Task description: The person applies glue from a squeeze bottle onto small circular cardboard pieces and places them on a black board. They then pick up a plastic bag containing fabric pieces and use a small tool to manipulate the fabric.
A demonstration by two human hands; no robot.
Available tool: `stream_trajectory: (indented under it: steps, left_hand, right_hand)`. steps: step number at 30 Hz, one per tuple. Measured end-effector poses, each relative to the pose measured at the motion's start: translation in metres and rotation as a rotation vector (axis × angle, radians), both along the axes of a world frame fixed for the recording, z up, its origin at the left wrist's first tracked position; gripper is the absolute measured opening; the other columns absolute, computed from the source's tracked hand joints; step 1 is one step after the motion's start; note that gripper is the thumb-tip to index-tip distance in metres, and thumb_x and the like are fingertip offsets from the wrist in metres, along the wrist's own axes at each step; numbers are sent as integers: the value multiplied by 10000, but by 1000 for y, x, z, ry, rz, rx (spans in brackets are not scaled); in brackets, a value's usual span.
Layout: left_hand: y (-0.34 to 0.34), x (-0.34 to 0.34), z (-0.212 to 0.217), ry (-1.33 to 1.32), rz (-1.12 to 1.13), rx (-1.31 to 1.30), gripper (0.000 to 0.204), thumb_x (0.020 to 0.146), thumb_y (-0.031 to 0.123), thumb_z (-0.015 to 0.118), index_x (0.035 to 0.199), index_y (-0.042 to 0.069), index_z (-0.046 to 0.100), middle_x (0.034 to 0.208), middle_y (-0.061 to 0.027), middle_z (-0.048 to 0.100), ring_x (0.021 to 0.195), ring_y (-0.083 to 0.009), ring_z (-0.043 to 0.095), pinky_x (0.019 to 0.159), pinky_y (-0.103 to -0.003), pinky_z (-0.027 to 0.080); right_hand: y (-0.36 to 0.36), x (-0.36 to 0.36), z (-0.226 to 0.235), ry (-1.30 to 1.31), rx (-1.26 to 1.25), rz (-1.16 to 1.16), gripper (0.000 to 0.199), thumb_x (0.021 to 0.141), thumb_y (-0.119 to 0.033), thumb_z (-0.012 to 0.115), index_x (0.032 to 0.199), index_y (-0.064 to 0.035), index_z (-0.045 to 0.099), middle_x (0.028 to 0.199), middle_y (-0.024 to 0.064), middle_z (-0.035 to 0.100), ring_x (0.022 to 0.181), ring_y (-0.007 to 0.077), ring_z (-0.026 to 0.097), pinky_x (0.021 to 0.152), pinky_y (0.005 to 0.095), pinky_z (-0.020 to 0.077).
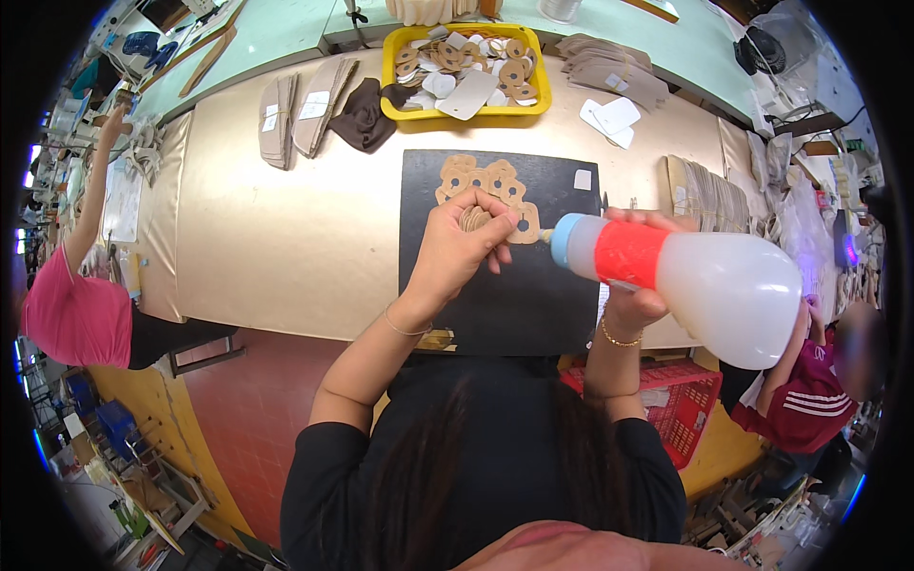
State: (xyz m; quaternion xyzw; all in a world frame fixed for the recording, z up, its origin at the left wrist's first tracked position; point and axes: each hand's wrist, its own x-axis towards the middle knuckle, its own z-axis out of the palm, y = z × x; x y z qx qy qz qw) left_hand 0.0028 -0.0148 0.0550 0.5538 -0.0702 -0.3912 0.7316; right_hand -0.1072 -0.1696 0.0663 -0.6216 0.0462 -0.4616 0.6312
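Note:
My left hand point(452, 243) is closed round a small stack of tan cut pieces point(472, 219), above a black board point(505, 309). In my right hand point(636, 303) is a large translucent squeeze bottle point(728, 290) with a red band and a light-blue cap. The bottle lies tilted nearly level, its nozzle point(546, 235) pointing left at the edge of a tan piece with a keyhole-shaped opening point(525, 225). Whether the nozzle touches that piece I cannot tell. Just beyond my left hand, several similar tan pieces point(479, 179) lie overlapping on the board.
A yellow tray point(388, 67) of tan and white pieces stands at the back. Brown fabric stacks point(278, 119), a dark cloth point(364, 116) and white cards point(609, 119) lie around it. More layered pieces point(709, 195) are at the right. A red crate point(687, 409) is below the table.

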Motion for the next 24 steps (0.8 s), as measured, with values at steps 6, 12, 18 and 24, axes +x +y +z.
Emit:
stream_trajectory:
  steps: [6, 12, 18, 24]
  left_hand:
    - [-1, -5, 3, -201, 37, 113, 144, 838, 147, 668, 810, 40, 576, 630, 2, 575, 515, -45, 532, 431, -184, 399]
    - [0, -6, 1, -181, 43, 84, 147, 844, 152, 664, 817, 34, 581, 642, -9, 585, 518, -51, 537, 431, -188, 403]
    - [-2, 11, -32, -216, 18, 276, 158, 847, 165, 660, 833, 17, 607, 659, -28, 602, 513, -68, 561, 432, -201, 423]
    - [-21, 18, -62, -270, -23, 427, 158, 857, 143, 651, 878, -3, 597, 658, -45, 584, 516, -74, 555, 421, -202, 429]
  right_hand:
    - [6, 2, -5, 29, -116, 35, 844, 604, -629, 769, 1086, 29, 553, 954, 106, 558, 891, 278, 647, 796, 390, 553]
    - [7, -5, -5, 114, -25, 66, 821, 637, -619, 753, 1083, 33, 528, 967, 109, 547, 889, 260, 631, 804, 412, 554]
    - [-14, -15, -10, 65, 222, -41, 853, 695, -692, 643, 1109, 32, 467, 942, 107, 508, 855, 222, 556, 756, 416, 525]
    - [-17, -25, -13, 47, 268, -68, 821, 685, -656, 684, 1101, 24, 486, 965, 112, 526, 876, 226, 571, 773, 420, 525]
